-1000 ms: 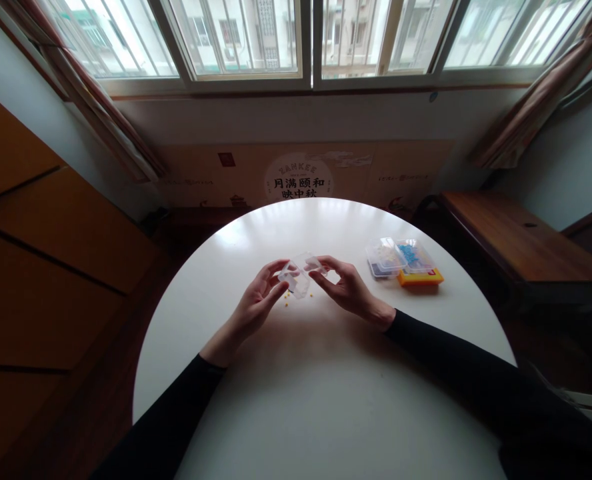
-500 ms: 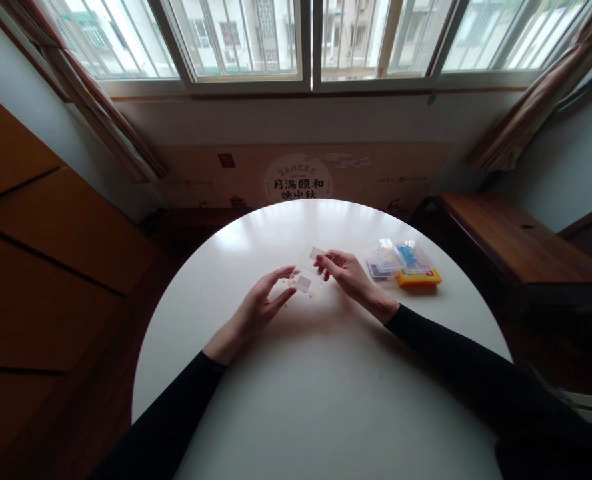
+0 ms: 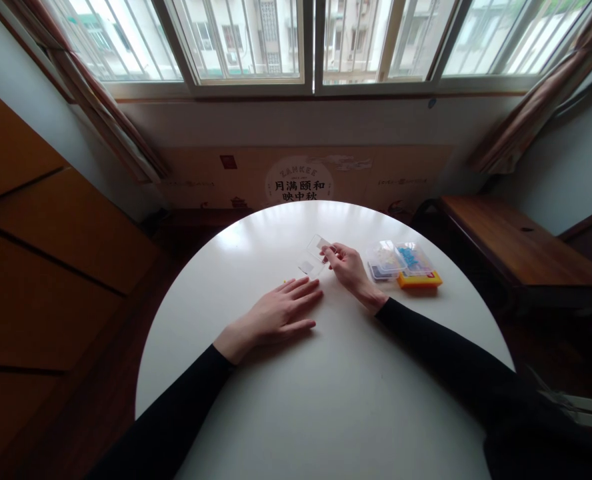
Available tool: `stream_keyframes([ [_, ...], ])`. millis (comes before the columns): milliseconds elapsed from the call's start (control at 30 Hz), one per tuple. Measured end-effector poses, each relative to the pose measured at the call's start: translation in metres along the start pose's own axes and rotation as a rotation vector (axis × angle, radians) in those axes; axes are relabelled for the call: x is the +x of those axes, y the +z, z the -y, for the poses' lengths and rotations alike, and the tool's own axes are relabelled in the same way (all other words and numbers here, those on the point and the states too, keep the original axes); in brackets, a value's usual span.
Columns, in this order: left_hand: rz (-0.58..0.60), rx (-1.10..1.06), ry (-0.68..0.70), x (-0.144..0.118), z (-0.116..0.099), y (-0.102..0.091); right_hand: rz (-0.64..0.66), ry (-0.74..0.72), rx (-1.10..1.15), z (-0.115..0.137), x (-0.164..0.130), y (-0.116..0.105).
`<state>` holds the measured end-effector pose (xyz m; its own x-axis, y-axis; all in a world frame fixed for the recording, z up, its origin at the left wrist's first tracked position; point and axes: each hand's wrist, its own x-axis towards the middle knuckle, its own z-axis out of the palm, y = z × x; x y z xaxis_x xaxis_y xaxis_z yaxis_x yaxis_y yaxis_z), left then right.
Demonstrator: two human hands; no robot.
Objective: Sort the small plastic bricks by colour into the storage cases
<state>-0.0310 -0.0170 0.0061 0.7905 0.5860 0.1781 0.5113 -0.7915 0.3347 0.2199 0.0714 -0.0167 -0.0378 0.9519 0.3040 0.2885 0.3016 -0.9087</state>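
My right hand (image 3: 345, 268) pinches the upper right part of a clear plastic box (image 3: 310, 264), which looks hinged open, with a pale label on it. The box is held above the far middle of the white table (image 3: 346, 387). Below and left of it, my left hand (image 3: 279, 312) lies flat, palm down, with its fingers spread. A tiny yellow bit (image 3: 285, 281) shows just past its fingertips; anything under the palm is hidden.
To the right stand a clear box with pale pieces (image 3: 386, 255), a clear box with blue pieces (image 3: 414, 257) and a yellow box (image 3: 420, 279) beneath. Beyond the round table's far edge is a printed carton (image 3: 356, 175) below the window.
My left hand has left the clear box, come down onto the table and flattened over the place where small yellow bits lay. My right hand still holds the box, now slightly higher.
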Motion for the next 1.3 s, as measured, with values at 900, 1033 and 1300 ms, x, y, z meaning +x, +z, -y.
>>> stream_keyframes([
  [900,-0.183,0.06,-0.129,-0.039,0.006,-0.014,0.323,-0.156,-0.056,0.002,0.082,0.092],
  [1033,-0.208,0.08,-0.125,-0.039,0.007,-0.014,0.227,-0.178,-0.069,0.014,0.068,0.084],
  [1300,-0.275,0.121,-0.128,-0.038,0.011,-0.01,-0.015,-0.444,-0.671,0.035,0.006,-0.056],
])
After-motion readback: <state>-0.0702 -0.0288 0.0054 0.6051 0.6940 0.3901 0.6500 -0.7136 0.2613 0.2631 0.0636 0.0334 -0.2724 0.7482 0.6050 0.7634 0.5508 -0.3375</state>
